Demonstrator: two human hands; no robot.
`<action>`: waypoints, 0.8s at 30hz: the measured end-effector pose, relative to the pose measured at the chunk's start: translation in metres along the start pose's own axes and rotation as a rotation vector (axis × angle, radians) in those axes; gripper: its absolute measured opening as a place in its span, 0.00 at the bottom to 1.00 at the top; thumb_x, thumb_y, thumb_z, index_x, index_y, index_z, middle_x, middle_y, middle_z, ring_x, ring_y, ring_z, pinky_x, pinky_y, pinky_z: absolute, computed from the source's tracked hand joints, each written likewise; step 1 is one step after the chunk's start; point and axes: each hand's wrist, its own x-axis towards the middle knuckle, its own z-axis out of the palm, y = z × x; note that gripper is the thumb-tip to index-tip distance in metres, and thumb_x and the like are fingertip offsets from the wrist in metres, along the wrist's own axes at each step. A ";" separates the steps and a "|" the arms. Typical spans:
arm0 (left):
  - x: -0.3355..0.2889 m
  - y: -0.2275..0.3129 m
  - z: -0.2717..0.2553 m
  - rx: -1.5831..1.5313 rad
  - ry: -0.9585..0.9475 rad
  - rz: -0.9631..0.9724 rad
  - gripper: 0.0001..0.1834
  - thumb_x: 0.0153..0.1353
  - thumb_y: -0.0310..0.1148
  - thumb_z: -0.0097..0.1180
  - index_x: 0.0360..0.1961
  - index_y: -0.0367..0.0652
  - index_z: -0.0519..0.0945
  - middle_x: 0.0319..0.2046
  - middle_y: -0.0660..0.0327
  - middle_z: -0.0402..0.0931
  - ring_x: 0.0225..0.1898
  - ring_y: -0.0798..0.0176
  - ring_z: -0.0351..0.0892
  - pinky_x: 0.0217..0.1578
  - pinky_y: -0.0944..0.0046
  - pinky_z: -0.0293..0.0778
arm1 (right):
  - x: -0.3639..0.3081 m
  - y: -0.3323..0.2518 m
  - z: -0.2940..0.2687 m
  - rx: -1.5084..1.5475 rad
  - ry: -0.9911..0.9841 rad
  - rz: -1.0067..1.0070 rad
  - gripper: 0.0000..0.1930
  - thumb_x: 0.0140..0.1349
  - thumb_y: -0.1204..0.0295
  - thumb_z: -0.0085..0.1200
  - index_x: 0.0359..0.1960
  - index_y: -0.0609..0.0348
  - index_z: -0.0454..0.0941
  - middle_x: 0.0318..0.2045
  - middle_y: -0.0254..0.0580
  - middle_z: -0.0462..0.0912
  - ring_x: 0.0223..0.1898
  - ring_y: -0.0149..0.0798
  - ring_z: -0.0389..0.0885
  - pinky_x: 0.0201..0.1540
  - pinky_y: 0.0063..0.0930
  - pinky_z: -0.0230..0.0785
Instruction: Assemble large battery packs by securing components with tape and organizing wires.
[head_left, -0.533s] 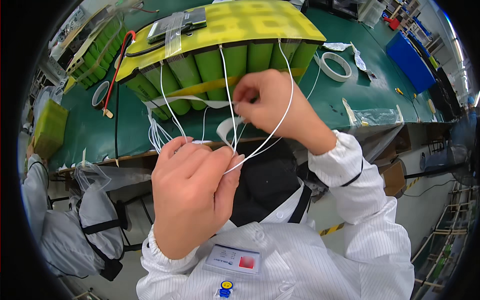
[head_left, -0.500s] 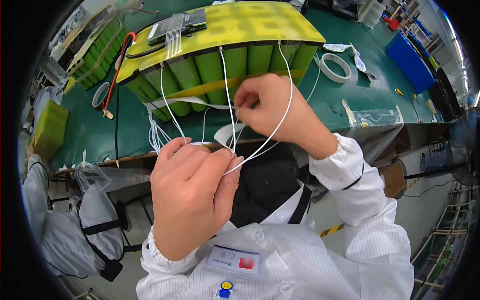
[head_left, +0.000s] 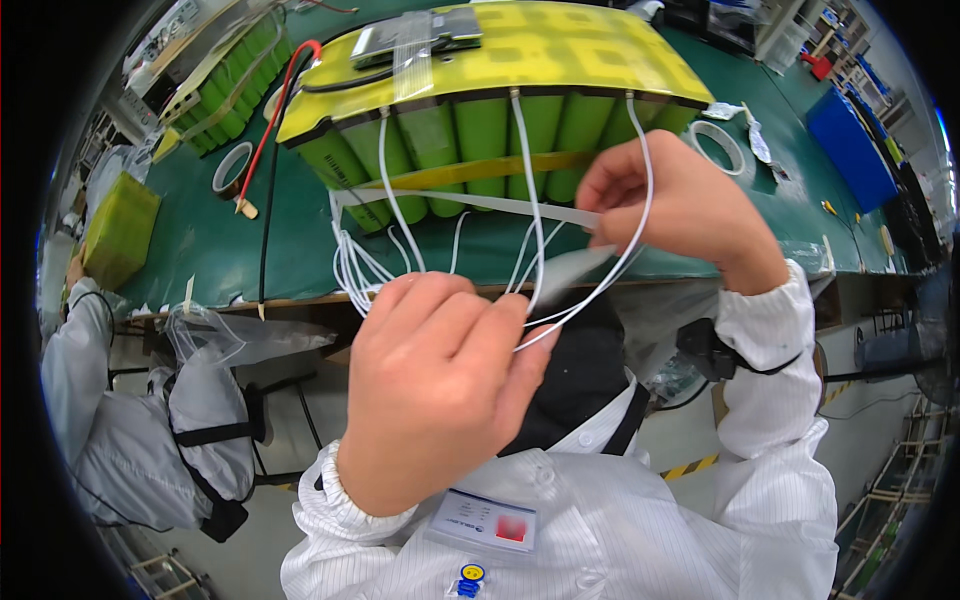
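A battery pack (head_left: 480, 140) of green cylindrical cells, topped by a yellow sheet, stands on the bench in front of me. Thin white wires (head_left: 524, 170) come down from its upper edge and gather in my left hand (head_left: 440, 365), whose fingers are closed round them. My right hand (head_left: 685, 205) pinches a white strip of tape (head_left: 500, 204) at the pack's right front. The strip runs taut across the lower front of the cells to the left corner, over a yellow band (head_left: 480, 174); a loose white tail hangs below my right fingers.
A second green pack (head_left: 225, 105) stands at the back left. Tape rolls lie left (head_left: 221, 172) and right (head_left: 738, 153). A blue box (head_left: 850, 150) is far right. At left, another person's hand (head_left: 75, 268) touches a yellow-green block (head_left: 120, 230). A red cable (head_left: 264, 135) crosses the bench.
My right hand has moved right with the tape, which now stretches longer and straighter across the cells. My left hand keeps its hold on the wires. The whole view has shifted.
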 end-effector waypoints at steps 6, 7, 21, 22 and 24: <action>-0.001 -0.003 0.003 0.063 0.037 0.022 0.14 0.45 0.28 0.71 0.33 0.34 0.83 0.25 0.58 0.77 0.32 0.53 0.78 0.34 0.55 0.73 | -0.016 0.000 -0.015 -0.079 -0.002 -0.012 0.08 0.56 0.76 0.62 0.33 0.71 0.84 0.23 0.39 0.84 0.23 0.28 0.82 0.27 0.20 0.74; -0.004 -0.007 0.005 0.059 0.058 0.043 0.15 0.45 0.30 0.70 0.33 0.35 0.83 0.25 0.58 0.77 0.31 0.53 0.77 0.35 0.54 0.73 | -0.021 0.001 -0.020 -0.098 -0.001 0.009 0.08 0.59 0.75 0.61 0.33 0.70 0.84 0.23 0.39 0.84 0.22 0.27 0.82 0.26 0.19 0.73; -0.016 -0.051 -0.005 -0.019 0.205 -0.108 0.20 0.60 0.41 0.64 0.37 0.30 0.83 0.19 0.60 0.77 0.21 0.63 0.74 0.39 0.53 0.74 | -0.038 0.049 -0.009 -0.272 0.394 -0.387 0.12 0.60 0.68 0.67 0.26 0.66 0.83 0.17 0.36 0.80 0.18 0.26 0.75 0.22 0.19 0.63; -0.016 -0.052 -0.006 -0.060 0.218 -0.155 0.21 0.61 0.42 0.63 0.37 0.30 0.83 0.18 0.61 0.76 0.20 0.65 0.72 0.37 0.55 0.74 | -0.035 0.051 -0.009 -0.256 0.413 -0.369 0.11 0.60 0.69 0.67 0.26 0.66 0.83 0.17 0.36 0.80 0.17 0.26 0.74 0.22 0.19 0.63; -0.020 -0.053 -0.012 -0.070 0.167 -0.192 0.21 0.61 0.43 0.63 0.37 0.29 0.82 0.17 0.61 0.74 0.20 0.65 0.72 0.36 0.57 0.73 | -0.030 0.053 -0.009 -0.235 0.430 -0.355 0.11 0.60 0.70 0.66 0.26 0.66 0.83 0.17 0.36 0.80 0.17 0.25 0.73 0.22 0.19 0.62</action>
